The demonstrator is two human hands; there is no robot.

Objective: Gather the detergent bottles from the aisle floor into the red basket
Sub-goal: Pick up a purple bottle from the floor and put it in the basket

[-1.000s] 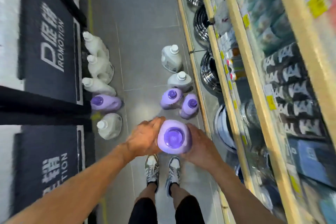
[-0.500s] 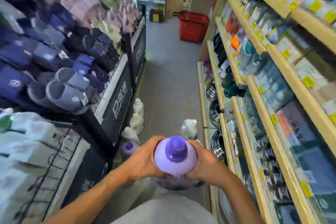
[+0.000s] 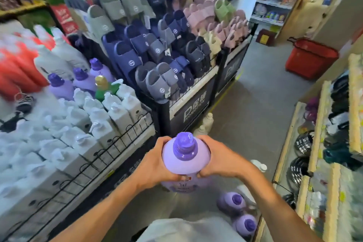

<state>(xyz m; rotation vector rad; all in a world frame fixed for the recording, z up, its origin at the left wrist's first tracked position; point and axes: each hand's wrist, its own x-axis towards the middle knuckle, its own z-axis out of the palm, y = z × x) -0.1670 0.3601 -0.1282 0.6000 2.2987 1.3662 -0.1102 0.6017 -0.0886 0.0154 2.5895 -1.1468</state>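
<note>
Our left hand (image 3: 157, 165) and right hand (image 3: 222, 160) clasp a lilac plastic detergent bottle with a dark purple screw cap (image 3: 185, 158). Fingers curl round its shoulders from either side, holding it upright off the floor. It is well apart from the red plastic basket (image 3: 310, 60), which stands far up the aisle. We judge this the carrying step: next we walk to the basket and lower the bottle in. Two more lilac bottles (image 3: 232, 201) wait on the floor, farther still from the basket.
</note>
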